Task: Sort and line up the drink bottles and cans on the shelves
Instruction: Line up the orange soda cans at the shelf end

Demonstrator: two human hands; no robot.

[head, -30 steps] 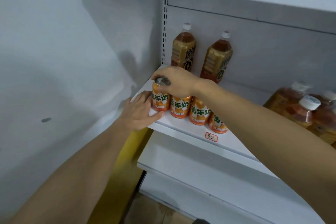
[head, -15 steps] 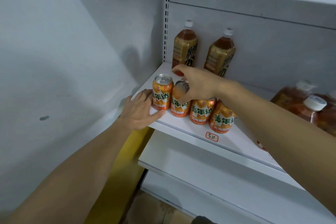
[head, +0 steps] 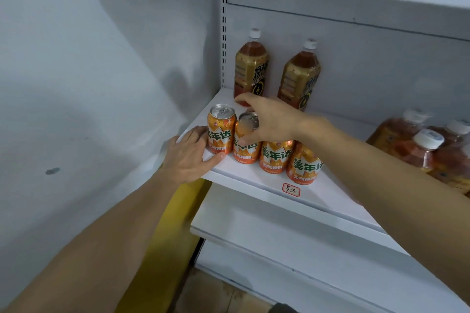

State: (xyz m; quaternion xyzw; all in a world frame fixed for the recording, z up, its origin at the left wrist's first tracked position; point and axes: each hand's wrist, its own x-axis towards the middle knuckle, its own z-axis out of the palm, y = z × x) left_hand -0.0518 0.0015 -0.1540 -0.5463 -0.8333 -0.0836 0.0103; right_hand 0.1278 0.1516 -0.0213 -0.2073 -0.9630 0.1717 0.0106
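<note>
Shifted one can along since a second ago: right hand (head: 267,119) off the end can (head: 220,132), now curled round the second can (head: 246,141), thumb low on its front. Upright, directly under the palm, touching neighbours either side near the shelf (head: 254,180) front. Left hand (head: 189,157) flat, fingers straight against the end can's base, bracing. Nearer for any nudge: right.

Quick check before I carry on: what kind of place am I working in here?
Probably a small shop's drinks aisle: white metal shelving with a handwritten price tag on its front edge, a row of orange soda cans, and gold-labelled bottles behind.
</note>
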